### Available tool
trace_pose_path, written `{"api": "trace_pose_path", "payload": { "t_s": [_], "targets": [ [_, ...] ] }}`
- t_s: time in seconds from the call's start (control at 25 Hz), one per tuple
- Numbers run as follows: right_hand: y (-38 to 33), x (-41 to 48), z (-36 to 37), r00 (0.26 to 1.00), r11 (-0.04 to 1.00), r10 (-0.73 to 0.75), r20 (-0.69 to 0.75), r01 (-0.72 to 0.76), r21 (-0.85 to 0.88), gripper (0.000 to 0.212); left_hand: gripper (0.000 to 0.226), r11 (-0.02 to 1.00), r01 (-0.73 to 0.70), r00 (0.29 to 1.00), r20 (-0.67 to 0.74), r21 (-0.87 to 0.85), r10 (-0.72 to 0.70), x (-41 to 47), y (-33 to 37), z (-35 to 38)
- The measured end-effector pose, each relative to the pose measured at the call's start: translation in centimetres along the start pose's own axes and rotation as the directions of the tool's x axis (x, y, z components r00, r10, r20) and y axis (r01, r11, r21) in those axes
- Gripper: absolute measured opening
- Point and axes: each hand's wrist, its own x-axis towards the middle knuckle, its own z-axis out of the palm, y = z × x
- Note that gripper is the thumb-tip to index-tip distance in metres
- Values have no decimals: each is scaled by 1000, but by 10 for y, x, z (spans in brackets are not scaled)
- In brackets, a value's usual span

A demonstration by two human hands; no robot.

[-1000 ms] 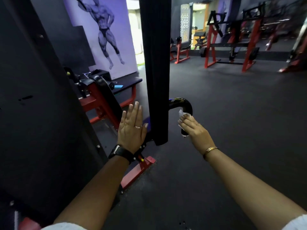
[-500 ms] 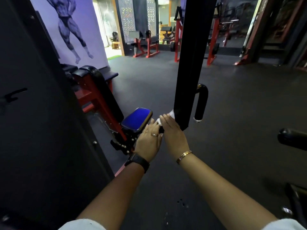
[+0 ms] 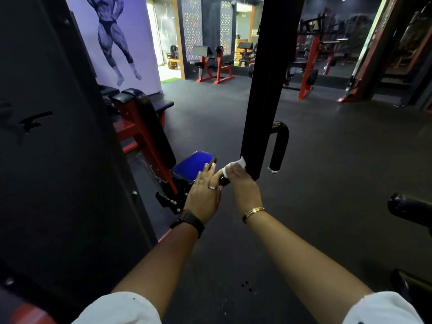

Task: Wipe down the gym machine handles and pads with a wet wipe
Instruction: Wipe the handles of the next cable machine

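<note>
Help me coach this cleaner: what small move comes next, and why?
Probably draw the right hand and wet wipe back along the short black grip: the wipe sits at its far end beside the upright pad, its near part uncovered.

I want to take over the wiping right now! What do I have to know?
Left hand: fingers straight, resting by the edge of the blue pad, holding nothing.
Right hand: holds the wet wipe against the bottom of the black upright post, just above a short black grip.
Done: a second ago the wipe was on the end of the curved handle.
Left: finish this spot, then do the short black grip and the blue pad. Nothing shows they have been wiped yet.
</note>
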Motion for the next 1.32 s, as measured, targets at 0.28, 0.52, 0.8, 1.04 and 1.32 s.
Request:
{"api": "trace_pose_path", "payload": {
  "t_s": [0.28, 0.52, 0.8, 1.04, 1.32],
  "targets": [
    [31, 2, -7, 986, 985, -168, 0, 167, -49, 52, 49, 999, 31, 999, 38, 22, -32, 0, 10, -9],
    [7, -27, 9, 965, 958, -258, -40, 261, 122, 53, 63, 998, 66, 995, 75, 9, -66, -6, 6, -6],
    [24, -4, 2, 995, 997, -66, 75, 70, -41, 89, 78, 995, 91, 993, 78, -48, -88, -6, 19, -8],
    [31, -26, 13, 893, 897, -441, -88, 442, -8, 47, 79, 993, 83, 994, 81, -85, -76, -7, 20, -10],
    [24, 0, 5, 968, 969, -247, -47, 247, 11, 68, 76, 982, 116, 991, 79, -147, -105, -8, 24, -13]
  ]
}}
